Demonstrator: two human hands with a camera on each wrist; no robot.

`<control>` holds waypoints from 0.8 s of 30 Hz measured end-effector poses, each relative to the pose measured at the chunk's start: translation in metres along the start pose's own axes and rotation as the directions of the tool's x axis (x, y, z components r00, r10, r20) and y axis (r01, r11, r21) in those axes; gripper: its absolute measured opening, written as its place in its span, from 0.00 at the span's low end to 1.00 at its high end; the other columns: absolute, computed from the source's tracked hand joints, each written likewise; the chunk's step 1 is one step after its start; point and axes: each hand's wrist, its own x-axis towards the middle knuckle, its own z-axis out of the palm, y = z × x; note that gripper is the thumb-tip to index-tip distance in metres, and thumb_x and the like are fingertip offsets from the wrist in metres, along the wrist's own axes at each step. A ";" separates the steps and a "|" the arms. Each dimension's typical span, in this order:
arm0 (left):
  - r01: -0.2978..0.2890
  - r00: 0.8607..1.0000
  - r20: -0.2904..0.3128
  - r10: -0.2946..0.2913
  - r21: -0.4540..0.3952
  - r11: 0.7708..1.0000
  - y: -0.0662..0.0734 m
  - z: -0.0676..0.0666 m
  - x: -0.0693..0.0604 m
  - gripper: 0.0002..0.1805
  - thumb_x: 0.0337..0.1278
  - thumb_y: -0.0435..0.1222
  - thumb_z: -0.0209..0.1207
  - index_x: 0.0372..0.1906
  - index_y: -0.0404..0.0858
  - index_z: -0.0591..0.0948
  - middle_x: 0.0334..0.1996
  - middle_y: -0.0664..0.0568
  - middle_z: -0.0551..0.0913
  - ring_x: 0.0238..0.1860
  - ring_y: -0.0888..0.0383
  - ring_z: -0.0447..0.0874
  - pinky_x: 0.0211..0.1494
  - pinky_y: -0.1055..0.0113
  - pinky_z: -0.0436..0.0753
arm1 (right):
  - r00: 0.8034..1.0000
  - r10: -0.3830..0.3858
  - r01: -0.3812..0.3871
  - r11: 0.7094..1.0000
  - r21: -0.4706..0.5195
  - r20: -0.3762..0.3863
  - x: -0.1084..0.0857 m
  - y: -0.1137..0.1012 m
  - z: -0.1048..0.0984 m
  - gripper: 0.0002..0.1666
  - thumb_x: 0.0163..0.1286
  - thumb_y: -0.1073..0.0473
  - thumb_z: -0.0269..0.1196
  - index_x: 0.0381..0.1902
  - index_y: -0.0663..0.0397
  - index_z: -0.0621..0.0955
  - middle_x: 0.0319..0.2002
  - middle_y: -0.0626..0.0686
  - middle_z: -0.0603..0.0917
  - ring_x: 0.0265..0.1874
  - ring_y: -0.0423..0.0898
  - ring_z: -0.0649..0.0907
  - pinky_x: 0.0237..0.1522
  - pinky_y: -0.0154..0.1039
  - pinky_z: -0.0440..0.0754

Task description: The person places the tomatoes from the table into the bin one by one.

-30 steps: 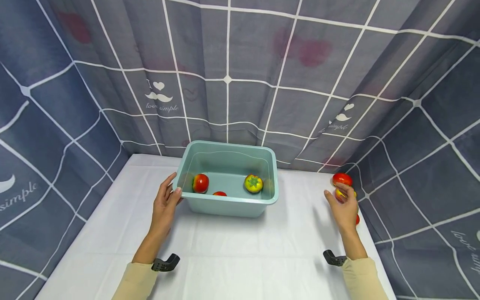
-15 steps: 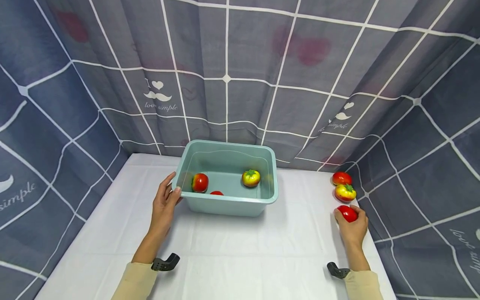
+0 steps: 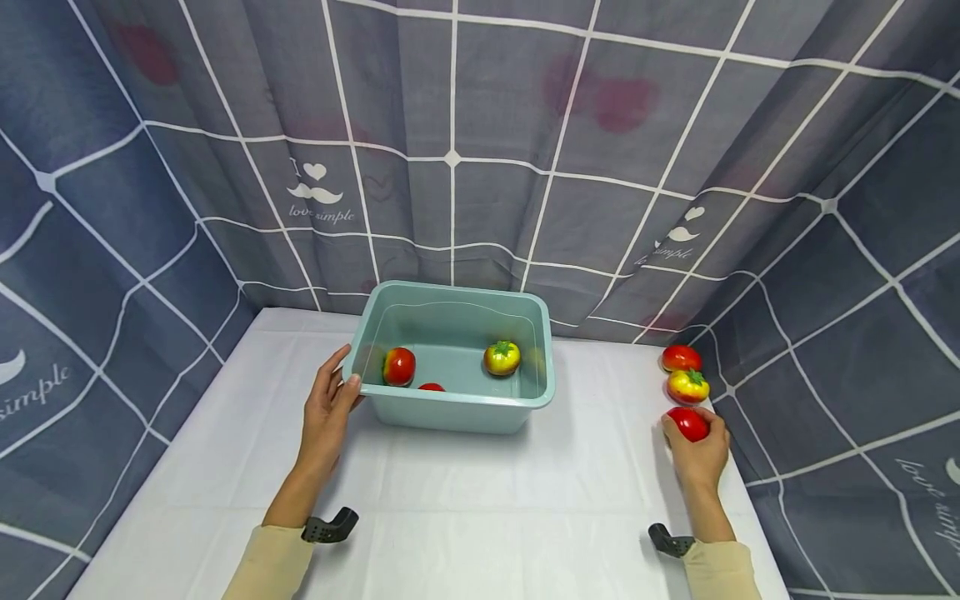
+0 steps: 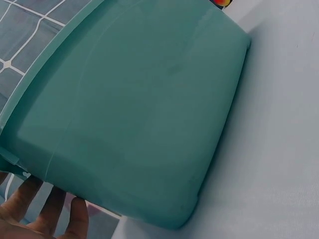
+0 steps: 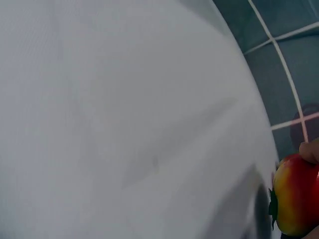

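Your head view is bright, with soft shadows on the white table [image 3: 480,517] near the tub [image 3: 450,412]. Your wrist views look darker and a bit fuzzy, and the right one bends the table's edge [image 5: 256,87].

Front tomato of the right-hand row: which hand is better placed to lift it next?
Probably the right hand: it grips that tomato, while the left hand holds the bin, farther away.
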 end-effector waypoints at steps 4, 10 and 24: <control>-0.005 1.000 0.003 0.005 -0.005 1.000 0.000 -0.001 0.000 0.30 0.86 0.44 0.53 0.85 0.58 0.63 0.79 0.45 0.72 0.72 0.59 0.79 0.63 0.84 0.81 | 0.998 -0.069 0.069 0.998 0.013 0.009 -0.003 -0.020 0.007 0.41 0.69 0.53 0.74 0.73 0.60 0.71 0.71 0.70 0.71 0.73 0.70 0.72 0.78 0.72 0.71; -0.005 1.000 -0.001 0.005 -0.014 1.000 0.001 -0.001 -0.001 0.31 0.86 0.44 0.53 0.85 0.56 0.63 0.79 0.46 0.72 0.71 0.63 0.79 0.63 0.83 0.82 | 0.989 -0.107 0.097 0.990 0.101 0.099 -0.012 -0.063 0.018 0.42 0.69 0.51 0.75 0.75 0.55 0.71 0.75 0.63 0.72 0.75 0.64 0.72 0.78 0.69 0.73; -0.015 1.000 -0.008 0.015 -0.023 1.000 0.001 0.001 -0.001 0.31 0.85 0.44 0.54 0.85 0.56 0.64 0.78 0.45 0.74 0.71 0.59 0.80 0.63 0.83 0.82 | 0.872 -0.446 0.354 0.859 0.371 0.200 -0.048 -0.171 0.054 0.37 0.68 0.56 0.78 0.71 0.51 0.77 0.67 0.53 0.82 0.61 0.42 0.80 0.57 0.18 0.80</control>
